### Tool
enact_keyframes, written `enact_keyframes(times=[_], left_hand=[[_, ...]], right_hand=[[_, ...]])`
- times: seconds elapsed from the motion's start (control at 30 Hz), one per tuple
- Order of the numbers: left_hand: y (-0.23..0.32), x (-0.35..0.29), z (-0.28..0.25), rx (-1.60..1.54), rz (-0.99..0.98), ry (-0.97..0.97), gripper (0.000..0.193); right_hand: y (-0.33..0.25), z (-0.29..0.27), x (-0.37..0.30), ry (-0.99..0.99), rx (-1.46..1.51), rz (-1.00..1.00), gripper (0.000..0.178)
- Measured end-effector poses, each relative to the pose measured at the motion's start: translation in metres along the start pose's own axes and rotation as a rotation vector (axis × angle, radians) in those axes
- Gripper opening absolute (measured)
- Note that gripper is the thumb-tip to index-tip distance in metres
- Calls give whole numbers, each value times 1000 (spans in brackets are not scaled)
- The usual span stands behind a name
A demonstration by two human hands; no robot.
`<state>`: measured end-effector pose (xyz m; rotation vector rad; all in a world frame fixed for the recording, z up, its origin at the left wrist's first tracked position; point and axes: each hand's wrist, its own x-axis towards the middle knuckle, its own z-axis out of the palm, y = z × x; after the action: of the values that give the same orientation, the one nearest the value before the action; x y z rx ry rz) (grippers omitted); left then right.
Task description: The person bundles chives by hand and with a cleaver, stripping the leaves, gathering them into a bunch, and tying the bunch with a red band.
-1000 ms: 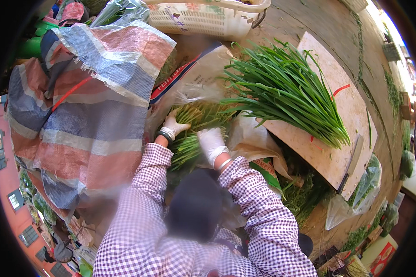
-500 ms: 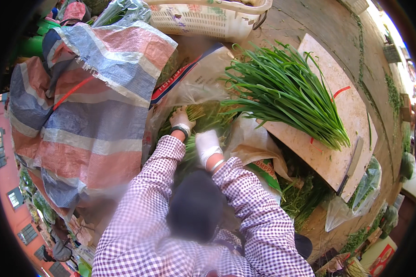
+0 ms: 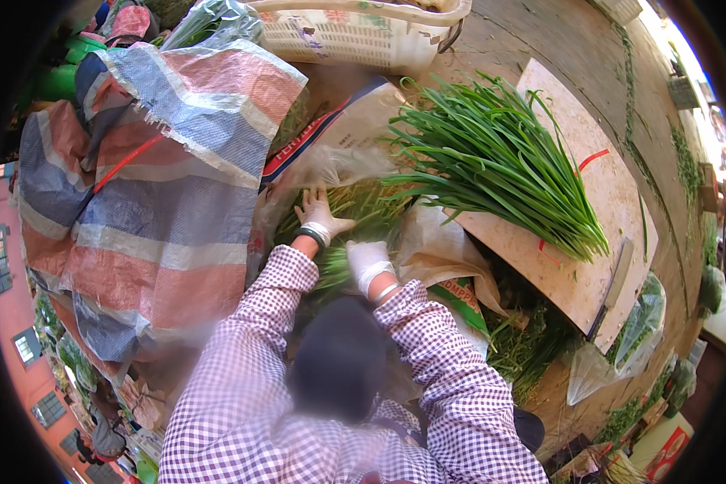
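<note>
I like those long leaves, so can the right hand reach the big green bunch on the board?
Probably yes: the green bunch lies uncovered on the board, with only a crumpled bag seemingly between it and the right hand.

White gloves (image 3: 369, 260), yellow-green stalks (image 3: 369, 199), purple-and-white checked sleeves (image 3: 469, 367)
</note>
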<state>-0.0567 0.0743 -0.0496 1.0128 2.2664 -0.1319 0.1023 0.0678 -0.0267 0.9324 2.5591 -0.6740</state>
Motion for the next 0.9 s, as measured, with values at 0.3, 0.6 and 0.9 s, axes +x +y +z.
enact_keyframes(times=[0.3, 0.6, 0.9], left_hand=[[30, 5, 6, 235, -106, -148, 143], [16, 26, 18, 187, -74, -166, 138], [0, 32, 30, 148, 1, -135, 134]], right_hand=[[3, 57, 14, 103, 178, 28, 12], [-13, -29, -27, -121, -104, -215, 21], [-6, -114, -71, -134, -71, -215, 11]])
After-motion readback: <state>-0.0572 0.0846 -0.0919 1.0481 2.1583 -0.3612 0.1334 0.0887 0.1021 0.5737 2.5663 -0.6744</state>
